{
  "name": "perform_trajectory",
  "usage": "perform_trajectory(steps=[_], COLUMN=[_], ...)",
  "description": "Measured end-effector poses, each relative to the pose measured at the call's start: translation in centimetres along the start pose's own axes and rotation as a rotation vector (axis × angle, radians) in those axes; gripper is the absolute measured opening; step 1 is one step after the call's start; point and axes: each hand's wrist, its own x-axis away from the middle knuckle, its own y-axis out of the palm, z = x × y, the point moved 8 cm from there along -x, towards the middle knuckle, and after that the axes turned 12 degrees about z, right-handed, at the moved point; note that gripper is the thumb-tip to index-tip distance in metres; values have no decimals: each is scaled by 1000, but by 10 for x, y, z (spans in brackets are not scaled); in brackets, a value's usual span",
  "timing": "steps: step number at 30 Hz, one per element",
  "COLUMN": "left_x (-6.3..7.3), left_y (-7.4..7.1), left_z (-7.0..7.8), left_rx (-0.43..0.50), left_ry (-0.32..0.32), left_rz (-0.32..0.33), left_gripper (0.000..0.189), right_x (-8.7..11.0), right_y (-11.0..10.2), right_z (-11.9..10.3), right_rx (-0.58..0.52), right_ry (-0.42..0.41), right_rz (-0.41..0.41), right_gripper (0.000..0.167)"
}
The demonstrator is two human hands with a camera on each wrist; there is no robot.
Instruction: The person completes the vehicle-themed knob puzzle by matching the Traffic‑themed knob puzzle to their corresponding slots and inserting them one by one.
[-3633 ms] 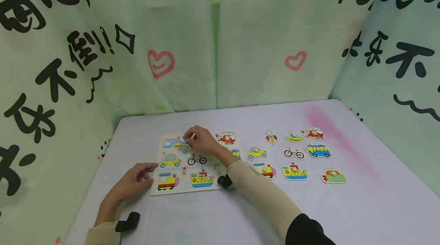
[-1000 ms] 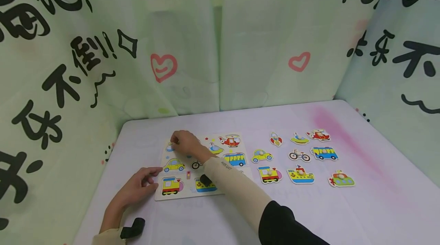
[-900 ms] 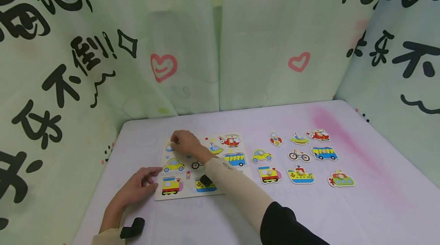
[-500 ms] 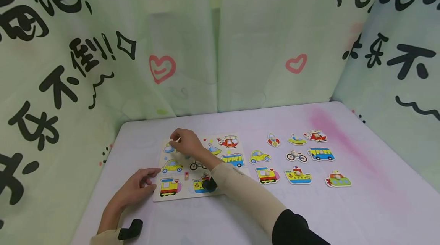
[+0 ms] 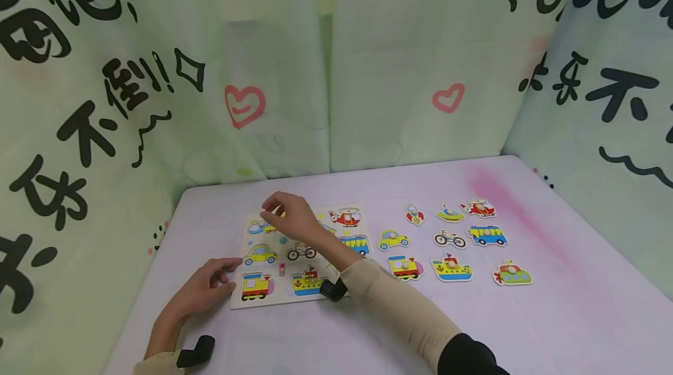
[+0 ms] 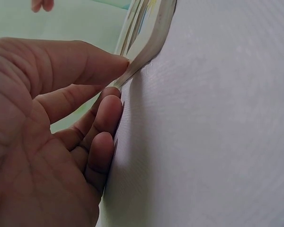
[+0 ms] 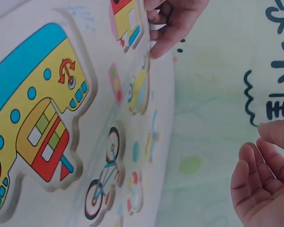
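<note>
A white vehicle puzzle board lies on the table, with pictures sunk into outlined recesses. My left hand rests at its left side, index fingertip and thumb touching the edge. In the left wrist view the thumb meets the board's rim while the other fingers bend loosely below. Over the board's top left corner hovers my right hand, fingers loosely bent around nothing. Below its fingertips shows the blue and yellow airplane, partly covered by the hand. The right wrist view shows the right hand raised off the board.
Right of the board lie several loose puzzle pieces, among them a yellow car, a train, a ship, a bus, a helicopter and a submarine. A curtain hangs behind the table.
My right hand, earlier holding a small blue piece above the board's upper middle, moved left to the airplane spot, let go there and has lifted slightly. My left hand stays at the edge.
</note>
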Motion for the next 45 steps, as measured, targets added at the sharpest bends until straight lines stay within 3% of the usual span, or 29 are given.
perform_trajectory(steps=[11, 19, 28, 40, 45], left_x=[1, 2, 2, 1, 2], left_y=[0, -1, -2, 0, -2], left_z=[0, 2, 1, 2, 3], left_rx=[10, 2, -8, -3, -4], left_ry=[15, 22, 41, 36, 46], left_rz=[0, -6, 5, -2, -2], left_gripper=[48, 49, 48, 48, 48], right_x=[15, 30, 41, 49, 48], right_y=[-11, -14, -26, -52, -63], right_z=[-42, -60, -54, -28, -23], right_rx=[-16, 109, 107, 164, 171], right_ry=[-213, -375, -369, -366, -401], right_rz=[-2, -30, -79, -34, 5], right_gripper=[18, 19, 21, 19, 17])
